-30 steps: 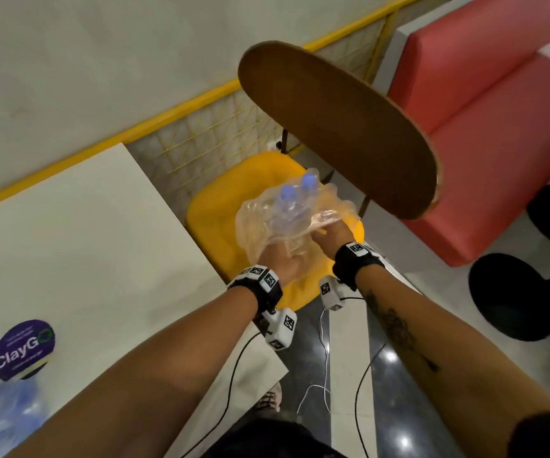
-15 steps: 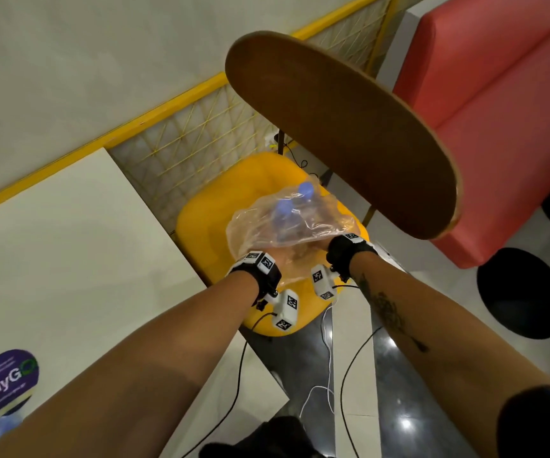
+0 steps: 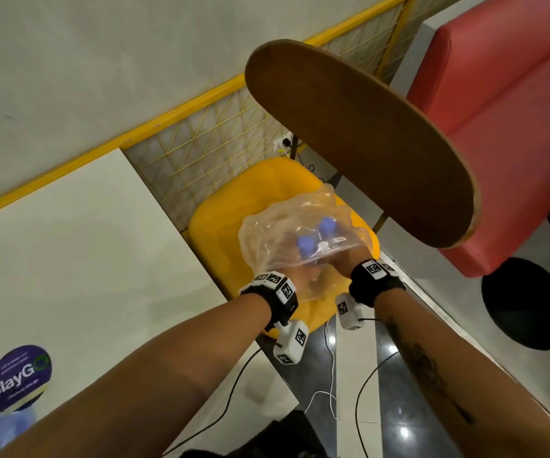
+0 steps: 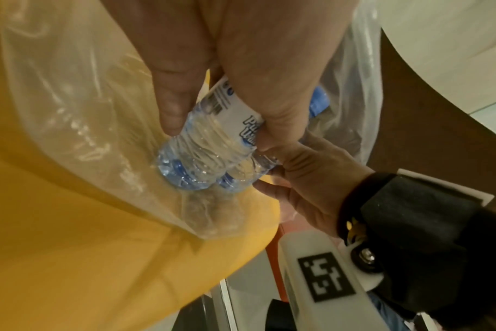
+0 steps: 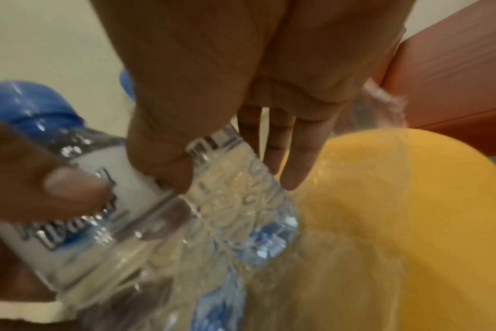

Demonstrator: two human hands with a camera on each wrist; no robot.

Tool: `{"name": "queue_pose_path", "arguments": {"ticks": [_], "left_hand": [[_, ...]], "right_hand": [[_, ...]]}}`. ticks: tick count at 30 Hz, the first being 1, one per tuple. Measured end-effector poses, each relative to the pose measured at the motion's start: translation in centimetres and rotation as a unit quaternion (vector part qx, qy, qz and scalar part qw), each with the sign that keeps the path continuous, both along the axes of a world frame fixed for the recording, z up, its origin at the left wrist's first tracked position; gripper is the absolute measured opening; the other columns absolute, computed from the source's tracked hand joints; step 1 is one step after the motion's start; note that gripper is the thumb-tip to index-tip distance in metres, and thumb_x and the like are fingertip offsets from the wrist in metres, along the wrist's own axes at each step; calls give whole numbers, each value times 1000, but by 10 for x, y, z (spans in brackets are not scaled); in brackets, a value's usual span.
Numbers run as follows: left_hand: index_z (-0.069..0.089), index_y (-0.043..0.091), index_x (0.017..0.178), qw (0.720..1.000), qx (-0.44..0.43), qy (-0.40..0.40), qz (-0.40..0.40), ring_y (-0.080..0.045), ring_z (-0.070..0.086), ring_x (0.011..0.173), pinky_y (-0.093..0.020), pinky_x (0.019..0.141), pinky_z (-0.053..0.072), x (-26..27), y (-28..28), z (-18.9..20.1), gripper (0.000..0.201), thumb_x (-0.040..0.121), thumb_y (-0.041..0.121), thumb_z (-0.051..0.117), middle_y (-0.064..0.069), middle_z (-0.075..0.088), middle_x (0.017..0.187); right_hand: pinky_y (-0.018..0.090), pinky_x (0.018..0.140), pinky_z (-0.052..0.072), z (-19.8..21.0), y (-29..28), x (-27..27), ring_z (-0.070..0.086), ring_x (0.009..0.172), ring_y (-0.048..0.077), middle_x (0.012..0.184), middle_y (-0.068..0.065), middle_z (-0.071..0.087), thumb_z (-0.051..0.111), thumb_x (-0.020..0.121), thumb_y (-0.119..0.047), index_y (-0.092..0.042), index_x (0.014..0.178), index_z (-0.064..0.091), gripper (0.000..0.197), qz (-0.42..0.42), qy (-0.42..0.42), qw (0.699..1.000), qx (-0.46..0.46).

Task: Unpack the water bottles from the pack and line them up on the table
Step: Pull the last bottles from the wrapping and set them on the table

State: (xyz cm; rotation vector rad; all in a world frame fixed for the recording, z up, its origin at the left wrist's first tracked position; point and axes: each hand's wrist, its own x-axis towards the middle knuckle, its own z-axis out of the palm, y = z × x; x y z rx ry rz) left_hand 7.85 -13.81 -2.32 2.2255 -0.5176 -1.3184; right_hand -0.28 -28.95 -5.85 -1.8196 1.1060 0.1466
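The pack (image 3: 287,233) is loose clear plastic wrap with two blue-capped water bottles (image 3: 306,243) showing inside, held just above a yellow chair seat (image 3: 234,209). My left hand (image 3: 295,276) curls its fingers round one labelled bottle (image 4: 210,143), inside the wrap (image 4: 71,100). My right hand (image 3: 349,259) grips the neighbouring bottle (image 5: 241,201) by its lower body. The right hand (image 4: 306,174) also shows in the left wrist view, at that bottle's base. A blue cap (image 5: 34,105) points away from me. The bottles lie tilted, bases toward me.
A white table (image 3: 68,242) with a round ClayGo sticker (image 3: 19,378) lies to the left. The chair's wooden backrest (image 3: 366,143) overhangs the pack. A red bench (image 3: 515,127), black stool bases (image 3: 525,302) and floor cables (image 3: 326,375) lie to the right.
The pack has sunk lower toward the yellow seat and tipped, caps pointing further away. Both hands have slid deeper under the wrap onto the bottles.
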Motion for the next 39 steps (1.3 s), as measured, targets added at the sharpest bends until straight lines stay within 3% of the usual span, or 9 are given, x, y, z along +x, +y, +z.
{"name": "queue_pose_path", "arguments": {"ticks": [3,7,13,19,22,26,33,36,39], "left_hand": [[49,21,93,993,-60,-81,-66,-25,62,81,-23,56,43,-17,4,5,21,85,30,67,8,49,75],[52,20,98,982,-114,-128,-85,-28,64,92,-29,74,46,-42,21,6,33,76,16,76,1,55,91],[60,18,102,962,-122,-157,-185,-26,58,89,-37,81,54,-75,64,25,52,59,34,84,-2,53,104],[65,23,104,959,-182,-172,-130,-17,62,89,-33,84,57,-53,164,58,58,54,41,87,3,56,104],[64,28,112,961,-149,-211,-95,-16,63,91,-34,84,57,-21,231,71,65,53,46,84,8,57,107],[62,33,107,959,-82,-263,-59,-16,62,87,-36,82,56,24,322,81,57,56,52,78,11,58,101],[56,37,97,943,8,-333,-21,-21,64,88,-37,79,54,79,458,78,44,60,52,75,11,56,97],[56,35,112,930,22,-366,-5,-25,66,91,-39,87,50,91,494,74,54,63,48,76,9,63,105],[47,38,104,927,44,-372,-13,-24,63,83,-42,91,44,101,519,70,52,61,50,73,10,61,94]], "right_hand": [[36,82,56,13,13,-17,62,101,21,115,-1,64,91,59,-31,-22,126,56,77,21,9,999,-38],[28,81,42,35,34,-56,59,99,18,110,-3,62,87,70,-26,-18,127,57,65,62,11,994,-91],[39,80,55,51,80,-113,66,91,28,99,-1,68,81,64,-38,-29,105,56,49,34,21,992,-121],[34,72,53,83,159,-140,66,83,17,91,-7,69,85,60,-29,-31,99,60,47,24,-86,987,-133],[30,71,52,90,209,-128,64,82,15,93,-8,68,88,61,-30,-33,103,58,52,79,-97,983,-134],[16,66,44,85,279,-88,61,84,13,97,-11,67,87,59,-28,-34,109,58,58,169,-99,973,-120],[31,81,53,77,415,-5,63,87,18,100,-8,66,84,59,-34,-29,107,56,56,318,-104,938,-87],[36,85,53,74,466,24,63,92,21,105,-3,67,83,62,-33,-24,111,57,56,348,-102,929,-75],[40,83,54,71,508,46,63,90,24,103,-2,66,79,64,-30,-24,108,56,50,375,-89,920,-76]]}}
